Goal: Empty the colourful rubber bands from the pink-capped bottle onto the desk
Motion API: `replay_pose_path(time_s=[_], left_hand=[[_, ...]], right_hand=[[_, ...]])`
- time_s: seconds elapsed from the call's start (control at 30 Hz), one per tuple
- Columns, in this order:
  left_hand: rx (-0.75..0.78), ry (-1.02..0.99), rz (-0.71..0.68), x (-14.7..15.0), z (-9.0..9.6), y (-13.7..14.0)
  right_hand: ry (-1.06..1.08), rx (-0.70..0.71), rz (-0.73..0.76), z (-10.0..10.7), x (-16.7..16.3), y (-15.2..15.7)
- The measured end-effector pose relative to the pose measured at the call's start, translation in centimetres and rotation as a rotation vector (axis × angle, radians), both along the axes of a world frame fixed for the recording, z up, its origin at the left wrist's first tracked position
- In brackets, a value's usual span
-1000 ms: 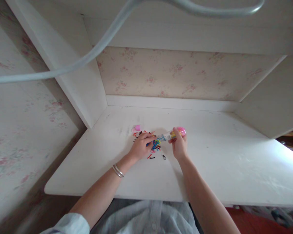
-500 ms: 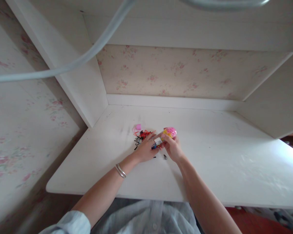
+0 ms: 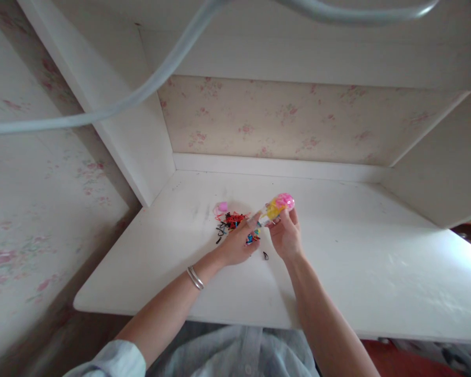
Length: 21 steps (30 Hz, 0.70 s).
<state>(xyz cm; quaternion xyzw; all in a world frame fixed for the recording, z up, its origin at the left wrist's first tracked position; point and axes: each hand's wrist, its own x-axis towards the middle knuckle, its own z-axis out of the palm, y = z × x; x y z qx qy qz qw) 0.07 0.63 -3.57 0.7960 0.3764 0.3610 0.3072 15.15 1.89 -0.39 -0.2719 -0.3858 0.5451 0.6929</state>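
Note:
A clear plastic bottle [image 3: 275, 208] with pink and yellow hair bands inside is tilted above the table, its rounded end up and to the right. My right hand [image 3: 287, 235] is closed around its side, thumb in front. At the lower end of the bottle, my left hand [image 3: 237, 243] has its fingers stretched out against it, thumb apart. Small blue and multicoloured hair bands [image 3: 251, 239] show between that thumb and the fingers; whether they are held or lie on the table I cannot tell. Past the left hand spreads a pile of red and black hair bands [image 3: 232, 220].
A small pink cap-like piece [image 3: 222, 206] lies behind the pile. One dark band [image 3: 266, 256] sits alone nearer me. The white table [image 3: 357, 262] is bounded by side panels and a papered back wall. A pale cable [image 3: 153, 81] hangs across the upper view.
The bottle has moved up and to the right with my right hand, and more of it shows. My left hand has stayed near the pile, its thumb now clear of the bottle.

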Motion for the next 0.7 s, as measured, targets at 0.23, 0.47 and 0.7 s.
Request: replay_pose_path(time_s=[0.23,0.47,0.7], left_hand=[[-0.035,-0.078,-0.011,-0.4,-0.1,0.4],[0.086,-0.079,0.167,-0.9,-0.5,1.5],[0.156,-0.085,0.3,-1.0,-0.7,1.8]], right_hand=[[-0.171,0.086,-0.113,1.0,-0.1,1.9],[-0.402,0.068,-0.283,-0.1,0.5,3.0],[-0.755,0.027,-0.389,-2.3,0.6,2.3]])
